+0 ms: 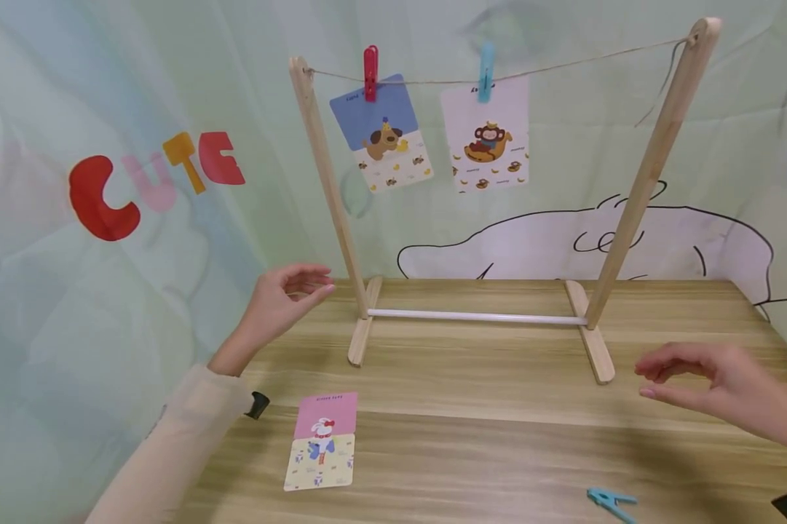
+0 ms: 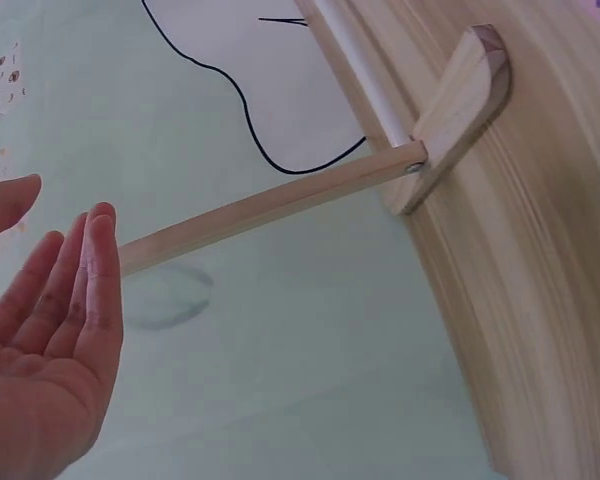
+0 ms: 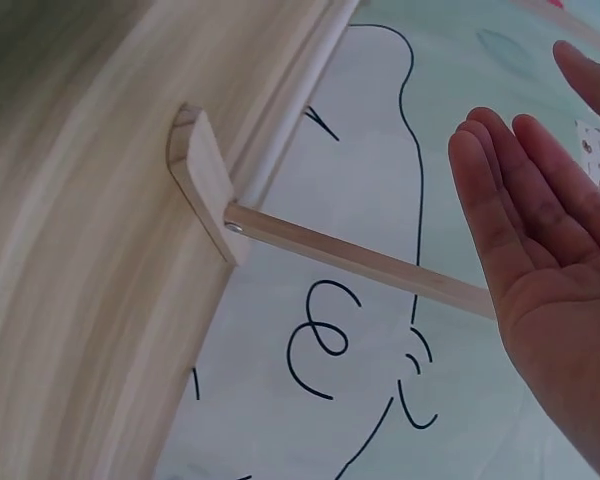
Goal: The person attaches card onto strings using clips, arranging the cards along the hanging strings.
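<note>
We see a pale wooden rack (image 1: 649,176) reaching from the upper right to the middle of the frame, round-tipped and lightly grained, with a smooth white rod (image 1: 477,316) low between its sides. A thin brown string (image 1: 596,59) sags across its top. From it, at upper centre, hang two picture cards: a tilted, blue-and-cream dog card (image 1: 383,138) under a glossy red clip (image 1: 370,73), and a white monkey card (image 1: 488,142) with a banana pattern under a pale blue clip (image 1: 486,71). At lower left of centre, we find a pink-and-yellow rabbit card (image 1: 321,444) flat on the wood-grained table (image 1: 472,437); a loose blue clip (image 1: 606,498) lies at lower right. Our left hand (image 1: 288,295), left of centre, is near the left post (image 1: 332,189), fingers softly bent and gripping nothing; our right hand (image 1: 721,378), at the right, is likewise relaxed and without a hold, near the rack's right foot (image 1: 598,355)
</note>
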The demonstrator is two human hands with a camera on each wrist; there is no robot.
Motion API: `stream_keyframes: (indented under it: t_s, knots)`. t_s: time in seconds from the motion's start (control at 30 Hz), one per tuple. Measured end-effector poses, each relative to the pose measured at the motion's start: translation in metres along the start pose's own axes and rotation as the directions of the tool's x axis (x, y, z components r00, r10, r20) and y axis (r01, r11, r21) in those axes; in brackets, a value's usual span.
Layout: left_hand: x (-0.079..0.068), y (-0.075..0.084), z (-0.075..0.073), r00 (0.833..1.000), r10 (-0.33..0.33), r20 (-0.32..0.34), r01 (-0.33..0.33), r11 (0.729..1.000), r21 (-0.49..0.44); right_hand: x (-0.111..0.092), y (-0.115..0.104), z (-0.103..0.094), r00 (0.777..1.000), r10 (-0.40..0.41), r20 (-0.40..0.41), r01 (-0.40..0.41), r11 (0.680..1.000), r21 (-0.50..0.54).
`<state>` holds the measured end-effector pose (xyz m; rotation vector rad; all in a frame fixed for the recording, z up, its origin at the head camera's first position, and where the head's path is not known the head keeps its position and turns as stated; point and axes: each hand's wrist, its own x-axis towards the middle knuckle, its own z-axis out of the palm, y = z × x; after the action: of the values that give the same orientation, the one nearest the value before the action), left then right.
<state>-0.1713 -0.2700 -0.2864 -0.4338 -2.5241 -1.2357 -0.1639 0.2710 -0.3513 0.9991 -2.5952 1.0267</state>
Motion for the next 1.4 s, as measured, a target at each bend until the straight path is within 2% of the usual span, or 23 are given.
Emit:
stream_keyframes:
  t_s: [0.17,0.37,0.53,0.8,0.97,1.03,1.13,1.2,1.33,1.4]
  knots:
    - [-0.009,-0.008,-0.001,1.0,-0.028,0.013,0.028,0.999,0.028,-0.008,0.004,0.011,1.0,-0.03,0.006,0.03,1.0,0.009]
    - [-0.023,-0.016,-0.002,0.996,-0.088,0.014,0.087,0.995,0.052,-0.018,0.012,0.021,0.99,-0.142,0.017,0.14,0.986,0.087]
    - [-0.032,-0.023,-0.004,0.993,-0.117,0.013,0.116,0.992,0.059,-0.026,0.014,0.029,0.99,-0.124,0.067,0.112,0.982,0.155]
    - [-0.044,-0.065,-0.002,0.985,-0.16,0.063,0.153,0.984,0.094,-0.041,0.024,0.041,0.964,-0.181,0.195,0.123,0.953,0.278]
    - [-0.055,-0.077,-0.003,0.976,-0.184,0.113,0.164,0.972,0.171,-0.047,0.026,0.049,0.945,-0.225,0.237,0.151,0.944,0.293]
    - [-0.059,-0.078,-0.004,0.971,-0.194,0.138,0.165,0.967,0.195,-0.05,0.024,0.051,0.944,-0.199,0.263,0.123,0.952,0.279]
    - [-0.064,-0.078,-0.006,0.962,-0.21,0.176,0.172,0.963,0.209,-0.054,0.021,0.051,0.937,-0.121,0.328,0.04,0.97,0.242]
    - [-0.066,-0.078,-0.007,0.952,-0.228,0.203,0.184,0.959,0.215,-0.058,0.02,0.051,0.921,-0.041,0.387,-0.044,0.977,0.21]
    - [-0.074,-0.082,-0.007,0.931,-0.251,0.263,0.199,0.958,0.209,-0.061,0.016,0.053,0.886,0.051,0.461,-0.146,0.974,0.173]
    - [-0.078,-0.086,-0.005,0.922,-0.252,0.293,0.197,0.959,0.204,-0.062,0.015,0.056,0.894,0.026,0.448,-0.12,0.976,0.182]
